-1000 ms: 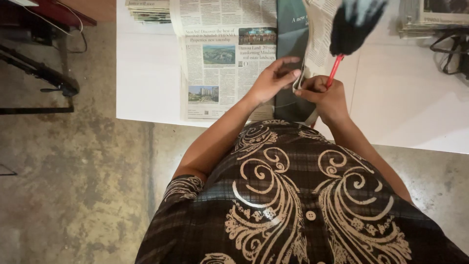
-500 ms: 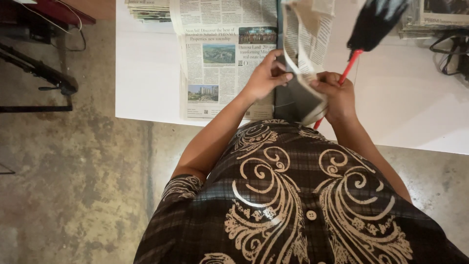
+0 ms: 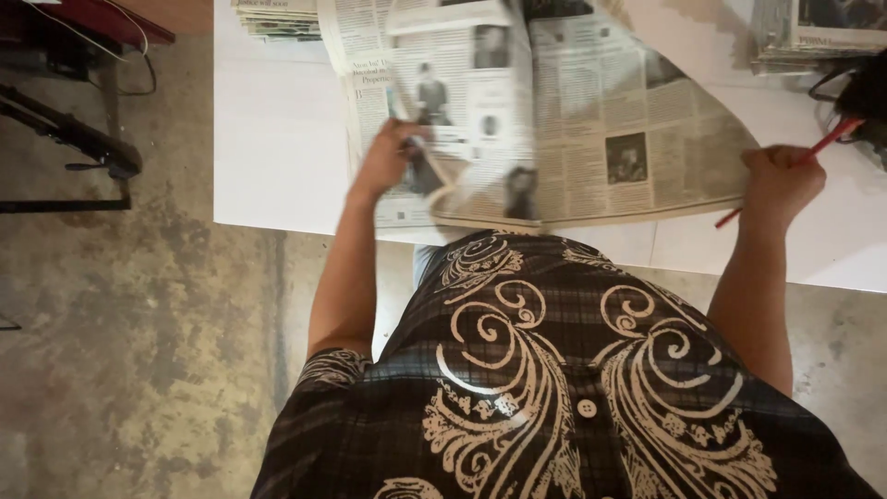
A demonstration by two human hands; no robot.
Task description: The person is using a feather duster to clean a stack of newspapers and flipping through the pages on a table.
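We see the open newspaper spread across the white tabletop, its long axis running left to right between our hands: the left hand grasps its lifted left page, while the right hand, just beside its right edge, is clenched on a red stick.

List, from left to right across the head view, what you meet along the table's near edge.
Dark metal stand on the floor → bare white table → left hand gripping the newspaper → open newspaper → right hand holding a red stick.
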